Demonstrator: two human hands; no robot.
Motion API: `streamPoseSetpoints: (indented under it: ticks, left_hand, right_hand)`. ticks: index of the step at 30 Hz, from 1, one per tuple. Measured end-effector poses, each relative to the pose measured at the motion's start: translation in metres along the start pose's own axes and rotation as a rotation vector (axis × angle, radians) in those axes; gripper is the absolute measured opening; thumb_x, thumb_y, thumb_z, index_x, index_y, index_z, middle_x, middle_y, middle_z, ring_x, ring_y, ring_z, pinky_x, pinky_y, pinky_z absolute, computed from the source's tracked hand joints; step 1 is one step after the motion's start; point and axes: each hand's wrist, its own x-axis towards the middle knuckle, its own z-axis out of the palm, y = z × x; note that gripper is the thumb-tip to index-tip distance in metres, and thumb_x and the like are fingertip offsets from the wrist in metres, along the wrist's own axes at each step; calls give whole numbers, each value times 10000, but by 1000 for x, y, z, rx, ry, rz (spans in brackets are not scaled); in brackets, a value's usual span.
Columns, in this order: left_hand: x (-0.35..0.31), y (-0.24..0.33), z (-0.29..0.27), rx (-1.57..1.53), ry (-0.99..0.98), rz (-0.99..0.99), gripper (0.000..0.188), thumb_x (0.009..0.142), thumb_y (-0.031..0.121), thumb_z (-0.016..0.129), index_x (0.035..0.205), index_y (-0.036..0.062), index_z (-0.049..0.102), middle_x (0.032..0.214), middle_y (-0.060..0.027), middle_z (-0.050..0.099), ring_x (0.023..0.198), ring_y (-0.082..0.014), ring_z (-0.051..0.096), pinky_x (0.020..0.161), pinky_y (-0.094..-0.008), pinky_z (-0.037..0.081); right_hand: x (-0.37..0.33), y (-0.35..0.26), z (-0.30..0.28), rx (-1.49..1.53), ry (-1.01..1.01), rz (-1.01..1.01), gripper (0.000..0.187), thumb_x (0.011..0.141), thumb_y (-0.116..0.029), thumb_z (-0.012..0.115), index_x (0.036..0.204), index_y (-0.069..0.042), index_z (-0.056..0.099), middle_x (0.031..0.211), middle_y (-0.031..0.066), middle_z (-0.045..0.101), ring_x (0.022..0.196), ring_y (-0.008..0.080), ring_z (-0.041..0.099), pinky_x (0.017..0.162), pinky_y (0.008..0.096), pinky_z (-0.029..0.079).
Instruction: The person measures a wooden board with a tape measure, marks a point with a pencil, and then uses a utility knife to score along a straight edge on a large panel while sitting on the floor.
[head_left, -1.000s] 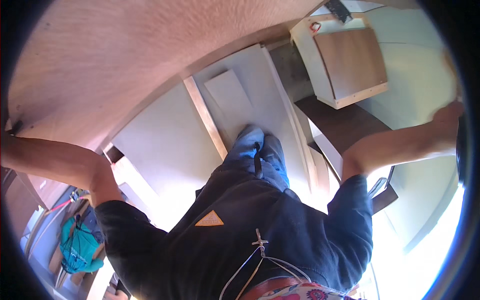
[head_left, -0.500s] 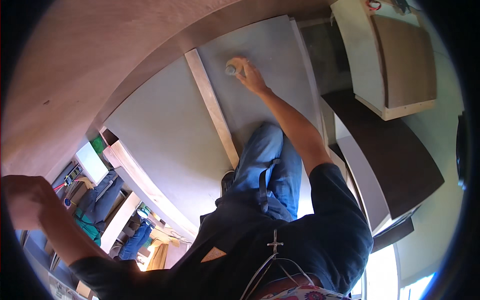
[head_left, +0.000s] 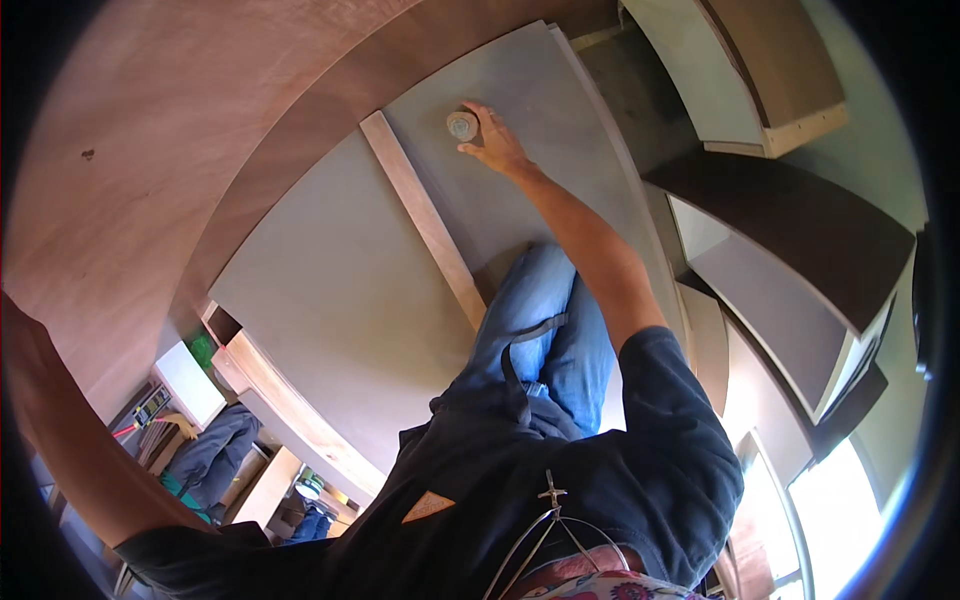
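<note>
My right hand (head_left: 497, 143) reaches far forward over a grey panel (head_left: 540, 100). Its thumb and fingers curve round a small round tan thing with a grey centre (head_left: 462, 126), which looks like a roll of tape seen end-on. My left forearm (head_left: 85, 440) stretches up along the left rim, and the hand at its end is out of the picture. Beside that arm a big reddish-brown wood sheet (head_left: 200, 130) spans the upper left. A pale wooden strip (head_left: 420, 210) crosses the grey panel, left of my right arm.
Dark-topped box-like cabinets (head_left: 800, 230) stand on the right, with another wooden box (head_left: 780, 70) beyond them. At the lower left, a pale plank (head_left: 300, 410) edges the panel near dark cloth (head_left: 215, 455) and a white box (head_left: 190, 385). My jeans-clad leg (head_left: 530, 310) rests against the panel.
My left arm has swung up and outward, taking its hand out of the picture. The right hand stays on the round thing, now turned with its round end facing me. The view has shifted slightly.
</note>
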Motion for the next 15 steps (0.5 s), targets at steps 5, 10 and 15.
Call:
streamPoseSetpoints:
  ticks: [5, 10, 15]
  left_hand:
    - [5, 15, 4, -60, 19, 37, 396, 1013, 235, 484, 1292, -37, 554, 1120, -187, 674, 915, -247, 666, 779, -332, 531]
    - [31, 50, 21, -183, 54, 119, 395, 1013, 234, 477, 1288, -38, 552, 1111, -191, 674, 905, -249, 666, 768, -332, 534]
    - [42, 87, 16, -258, 114, 221, 393, 1012, 233, 470, 1284, -39, 551, 1102, -195, 675, 895, -251, 667, 756, -331, 537]
  right_hand:
    - [-30, -7, -5, 38, 103, 72, 864, 783, -242, 826, 1483, -181, 323, 1483, 162, 419, 1349, 372, 439, 1101, 450, 400]
    - [-97, 53, -21, 85, 516, -91, 864, 807, -244, 816, 1504, -129, 318, 1484, 192, 417, 1349, 342, 454, 1064, 445, 427]
    - [-283, 53, -68, 119, 698, 281, 784, 874, -278, 756, 1498, -83, 323, 1399, 220, 507, 1188, 354, 601, 958, 451, 504]
